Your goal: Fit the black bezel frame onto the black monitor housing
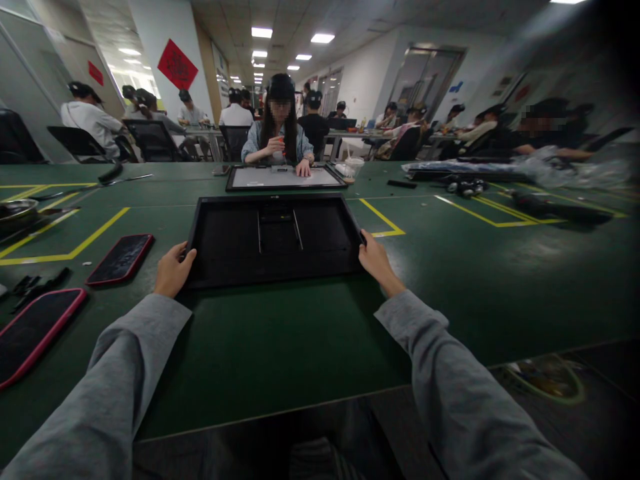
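A black rectangular monitor housing (227,237) spans the space between my hands, its hollow side facing up. Two thin metal strips run along a raised section at its middle. My left hand (174,268) grips the left edge, thumb on top and fingers curled under. On the opposite edge, my right hand (375,259) is closed in the same way. The housing is over the green table (280,347); whether its underside touches the surface, I cannot tell.
Across the table a person (280,127) works at a flat panel (245,177). Two red-cased phones (123,259) lie to my left, near a metal bowl (17,215). Yellow tape (385,217) marks the tabletop. Clear plastic wrap (550,167) and a dark tool (560,208) lie at right.
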A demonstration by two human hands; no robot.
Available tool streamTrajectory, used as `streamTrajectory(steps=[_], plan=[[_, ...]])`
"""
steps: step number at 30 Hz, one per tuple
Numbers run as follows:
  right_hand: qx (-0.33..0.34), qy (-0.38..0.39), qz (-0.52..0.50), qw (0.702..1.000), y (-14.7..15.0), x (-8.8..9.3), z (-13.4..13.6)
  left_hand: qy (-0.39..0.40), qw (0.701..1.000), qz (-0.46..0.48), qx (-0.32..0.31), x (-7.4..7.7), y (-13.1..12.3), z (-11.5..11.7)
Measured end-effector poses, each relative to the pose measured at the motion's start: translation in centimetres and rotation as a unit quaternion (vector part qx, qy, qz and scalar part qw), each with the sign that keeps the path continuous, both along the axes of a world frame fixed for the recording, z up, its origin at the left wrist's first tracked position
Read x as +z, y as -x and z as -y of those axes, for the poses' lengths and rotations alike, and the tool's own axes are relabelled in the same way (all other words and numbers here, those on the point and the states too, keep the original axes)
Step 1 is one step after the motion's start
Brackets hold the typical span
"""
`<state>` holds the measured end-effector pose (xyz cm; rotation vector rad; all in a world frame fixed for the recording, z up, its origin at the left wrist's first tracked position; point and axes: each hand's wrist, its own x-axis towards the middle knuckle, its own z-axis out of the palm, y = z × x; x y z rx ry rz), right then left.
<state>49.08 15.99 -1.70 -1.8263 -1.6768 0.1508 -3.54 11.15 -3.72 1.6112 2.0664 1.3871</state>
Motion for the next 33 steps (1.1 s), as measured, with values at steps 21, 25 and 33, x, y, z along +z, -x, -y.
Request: streamTrajectory(steps=[21, 25, 33], plan=[[0.003, 0.004, 0.015, 1.0, -0.26, -0.22, -0.22, 0.006, 1.0, 0.008, 0.006, 0.07, -0.02, -0.05], [0.008, -0.008, 0.015, 1.0, -0.3, -0.37, -0.25, 0.009, 1.0, 0.011, 0.007, -0.03, 0.07, -0.19], [0.012, -0.023, 0.006, 1.0, -0.4, -0.6, -0.47, 0.004, 1.0, 0.01, 0.003, -0.28, 0.3, -0.24]])
